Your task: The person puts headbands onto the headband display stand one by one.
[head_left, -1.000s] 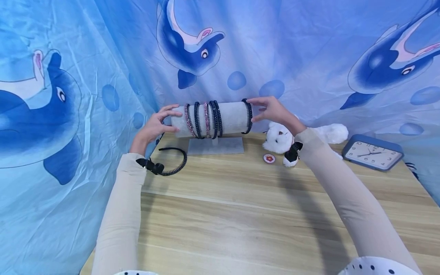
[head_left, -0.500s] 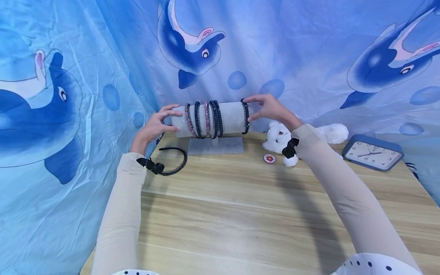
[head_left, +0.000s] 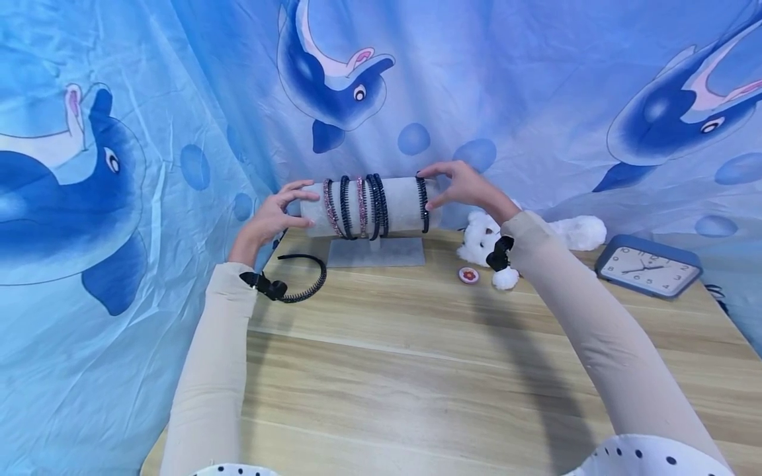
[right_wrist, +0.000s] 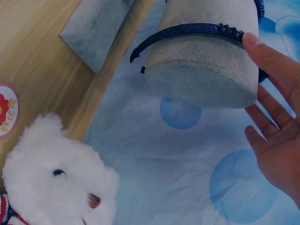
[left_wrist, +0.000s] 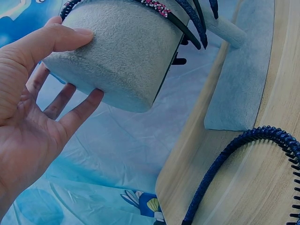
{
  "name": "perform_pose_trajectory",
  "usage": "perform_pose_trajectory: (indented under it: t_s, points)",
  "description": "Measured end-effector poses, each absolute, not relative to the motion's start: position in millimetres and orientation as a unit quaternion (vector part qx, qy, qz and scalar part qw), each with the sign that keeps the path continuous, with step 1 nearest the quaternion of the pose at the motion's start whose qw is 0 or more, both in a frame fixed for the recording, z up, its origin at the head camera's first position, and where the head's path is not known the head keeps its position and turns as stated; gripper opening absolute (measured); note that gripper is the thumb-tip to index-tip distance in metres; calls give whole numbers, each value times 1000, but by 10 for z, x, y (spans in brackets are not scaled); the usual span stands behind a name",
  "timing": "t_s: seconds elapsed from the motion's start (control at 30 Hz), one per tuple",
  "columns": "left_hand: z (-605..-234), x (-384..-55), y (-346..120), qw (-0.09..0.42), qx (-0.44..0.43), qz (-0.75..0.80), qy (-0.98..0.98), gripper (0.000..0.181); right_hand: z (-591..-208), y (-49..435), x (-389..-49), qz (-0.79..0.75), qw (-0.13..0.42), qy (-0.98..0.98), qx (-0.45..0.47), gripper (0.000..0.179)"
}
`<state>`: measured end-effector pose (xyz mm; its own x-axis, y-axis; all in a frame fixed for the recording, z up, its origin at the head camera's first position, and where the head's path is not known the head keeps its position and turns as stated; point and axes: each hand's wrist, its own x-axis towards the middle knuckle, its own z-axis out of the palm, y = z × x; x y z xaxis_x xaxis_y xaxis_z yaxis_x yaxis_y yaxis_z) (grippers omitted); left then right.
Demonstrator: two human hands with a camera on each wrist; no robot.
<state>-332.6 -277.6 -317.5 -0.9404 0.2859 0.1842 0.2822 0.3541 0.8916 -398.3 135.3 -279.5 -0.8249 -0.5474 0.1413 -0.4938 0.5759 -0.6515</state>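
A grey plush-covered display stand [head_left: 401,206] has a horizontal roll on a flat base. Several headbands, dark and pink-jewelled ones [head_left: 361,206], are hooped round the roll's left half. My left hand [head_left: 269,217] grips the roll's left end, its thumb on the near side and fingers at the far side. At the right end, my right hand [head_left: 467,188] holds a dark headband [right_wrist: 187,31] with small teeth and a beaded top, between thumb and fingers. The headband sits round the roll; its far side is hidden. Another dark headband [head_left: 314,284] lies on the table by my left wrist.
Right of the stand lie a white plush toy [head_left: 479,238] and a small round flower badge [head_left: 468,275]. A blue desk clock [head_left: 649,266] stands farther right on the wooden table [head_left: 381,396]. A blue dolphin-print curtain [head_left: 440,79] hangs behind.
My right hand has moved left along the roll, and the dark headband in it has shifted left a little. My left hand keeps its hold on the roll's end.
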Motion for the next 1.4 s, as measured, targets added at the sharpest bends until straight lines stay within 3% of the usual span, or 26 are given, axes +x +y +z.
perform_pose_trajectory:
  t_s: [1.13, 1.4]
  points:
    - [-3162, -3314, -2782, -2, 180, 536, 825, 49, -2852, 1008, -3972, -356, 0, 879, -319, 69]
    - [-3338, -3477, -2867, -15, 181, 536, 825, 52, -2870, 923, -3995, -344, 7, 881, -327, 70]
